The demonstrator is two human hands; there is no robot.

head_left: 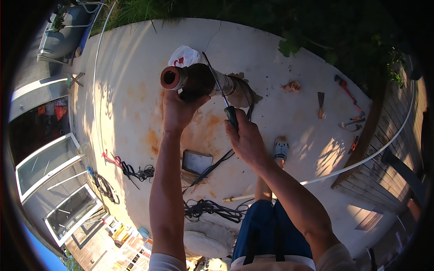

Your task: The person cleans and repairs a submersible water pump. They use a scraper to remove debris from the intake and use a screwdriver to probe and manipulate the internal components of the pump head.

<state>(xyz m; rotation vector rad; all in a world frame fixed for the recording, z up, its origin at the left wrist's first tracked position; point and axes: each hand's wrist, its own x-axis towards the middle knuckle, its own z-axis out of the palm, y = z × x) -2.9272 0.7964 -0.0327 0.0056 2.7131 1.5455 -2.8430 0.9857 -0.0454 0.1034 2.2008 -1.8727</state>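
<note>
My left hand (178,113) is closed around the underside of a thick dark cylinder, like a length of pipe (199,79), held up above the concrete. Its near-left end is a rusty red ring (170,78) with a round hole; the far end carries a pale, banded section. In my right hand (246,137) is a long screwdriver (231,118) with a dark green handle, gripped by the fingers. Its thin shaft points up and left across the cylinder; whether the two touch, I cannot tell. Behind the cylinder lies a white plastic bag (184,56) with red print.
On the right lie a scraper (321,106), a red pipe wrench (347,92), a hammer (352,122) and red-handled pliers (354,143). Below my hands are a shallow metal box (197,162) and coiled black cable (212,210). A white hose (343,170) crosses the right side.
</note>
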